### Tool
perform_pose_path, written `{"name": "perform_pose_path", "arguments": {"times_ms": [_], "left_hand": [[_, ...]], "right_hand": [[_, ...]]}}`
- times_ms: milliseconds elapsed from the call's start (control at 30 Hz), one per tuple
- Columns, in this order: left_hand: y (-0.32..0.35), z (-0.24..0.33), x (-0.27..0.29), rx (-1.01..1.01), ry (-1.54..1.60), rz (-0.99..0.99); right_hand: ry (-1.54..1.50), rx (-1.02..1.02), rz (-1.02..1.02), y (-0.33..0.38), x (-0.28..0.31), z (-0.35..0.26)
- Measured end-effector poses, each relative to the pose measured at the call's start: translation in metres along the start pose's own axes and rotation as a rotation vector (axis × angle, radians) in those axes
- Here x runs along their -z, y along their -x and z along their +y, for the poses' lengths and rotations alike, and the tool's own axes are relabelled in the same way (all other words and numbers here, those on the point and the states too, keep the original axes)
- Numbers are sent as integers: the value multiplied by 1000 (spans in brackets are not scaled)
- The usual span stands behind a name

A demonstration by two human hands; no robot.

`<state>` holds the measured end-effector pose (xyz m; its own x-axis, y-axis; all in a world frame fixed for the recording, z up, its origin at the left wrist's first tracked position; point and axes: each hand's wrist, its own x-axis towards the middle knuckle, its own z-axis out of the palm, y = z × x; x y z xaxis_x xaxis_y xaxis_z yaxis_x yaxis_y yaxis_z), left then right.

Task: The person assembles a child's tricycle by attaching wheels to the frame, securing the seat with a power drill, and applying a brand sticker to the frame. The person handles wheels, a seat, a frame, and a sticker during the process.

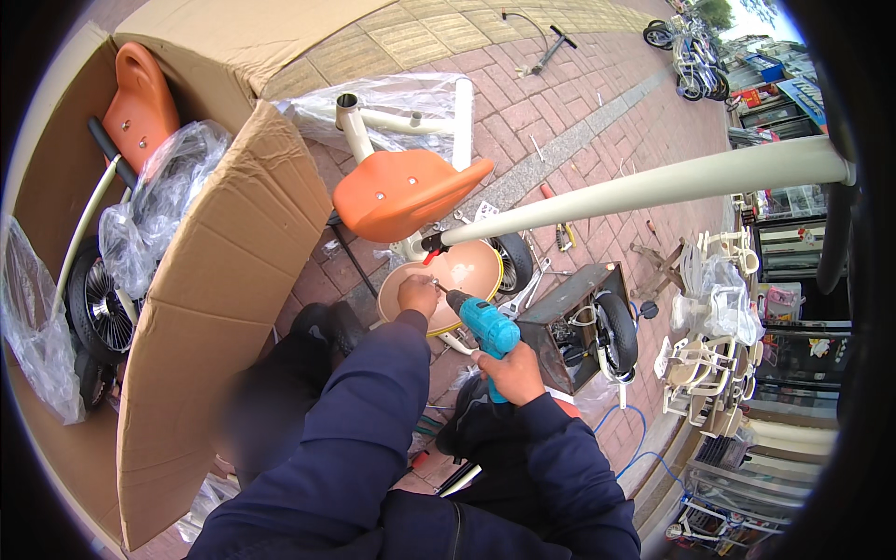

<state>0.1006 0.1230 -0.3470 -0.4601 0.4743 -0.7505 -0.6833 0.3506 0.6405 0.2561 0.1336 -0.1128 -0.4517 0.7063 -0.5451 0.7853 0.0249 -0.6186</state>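
My right hand (516,373) is wrapped round the grip of a teal cordless drill (490,324), whose bit points toward my left hand. The fingers of my left hand (417,297) are closed right by the bit's tip; what they pinch is too small to make out. Both hands work over a peach-coloured round basin (469,266) with a yellow rim. Just beyond it is an orange moulded seat (401,194) with two bolts showing. A long cream tube (653,189) runs from a small red lever clamp (431,254) off to the upper right.
At left stands an open cardboard box (210,308) holding another orange seat (142,110) and plastic-wrapped parts. A metal tray (571,322) and a small black wheel (616,338) are right of the drill. Cream parts (709,373) are piled farther right; a hand pump (555,49) lies beyond.
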Motion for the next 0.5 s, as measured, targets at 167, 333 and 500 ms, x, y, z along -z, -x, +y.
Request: {"name": "perform_pose_path", "arguments": {"times_ms": [167, 333, 500], "left_hand": [[2, 4, 0, 32, 70, -11], [-12, -11, -5, 33, 175, 11], [-41, -39, 0, -255, -695, 118]], "right_hand": [[-10, 16, -3, -3, -3, -3], [-92, 64, -6, -6, -5, -3], [-261, -42, -11, -11, -7, 0]]}}
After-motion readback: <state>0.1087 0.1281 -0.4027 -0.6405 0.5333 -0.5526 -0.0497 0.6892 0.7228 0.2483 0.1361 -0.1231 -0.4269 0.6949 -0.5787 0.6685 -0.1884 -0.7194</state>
